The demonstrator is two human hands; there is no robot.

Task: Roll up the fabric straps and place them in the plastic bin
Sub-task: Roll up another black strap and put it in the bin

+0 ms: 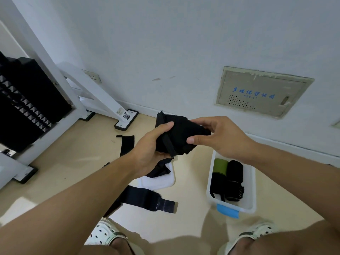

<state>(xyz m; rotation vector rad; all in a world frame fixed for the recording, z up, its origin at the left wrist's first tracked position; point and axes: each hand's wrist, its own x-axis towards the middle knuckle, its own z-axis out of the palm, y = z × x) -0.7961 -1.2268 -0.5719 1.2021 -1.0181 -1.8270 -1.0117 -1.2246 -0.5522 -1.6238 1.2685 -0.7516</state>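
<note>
Black fabric strap (176, 135), partly rolled into a loose bundle, is held in the air between both hands, in front of the wall and above the floor. Left hand (150, 150) grips the bundle from the near side, thumb laid across its upper edge and fingers curled beneath; a narrow band of the strap runs diagonally down beside the thumb. Right hand (219, 137) pinches the bundle's far end, thumb on the lower edge and fingers wrapped over the top.

Plastic bin (249, 190), translucent white with a blue handle clip (228, 212) at its near end, stands on the floor below and to the right of the hands. Inside it lie three rolled straps side by side: a green one (219, 166), a black one (234, 179) with a ridged fitting, and another dark one (217, 186) under the green.

White lid (160, 181) lies flat on the floor below the hands, with a crumpled black strap (158, 170) on it. Another dark strap (145, 198) lies unrolled on the floor just beside the lid, nearer the feet. A further black strap (127, 144) lies on the floor to the left, near a white machine frame (103, 100).

Beige floor (82, 144) meets a pale wall carrying a metal panel (261, 92) with blue lettering.
</note>
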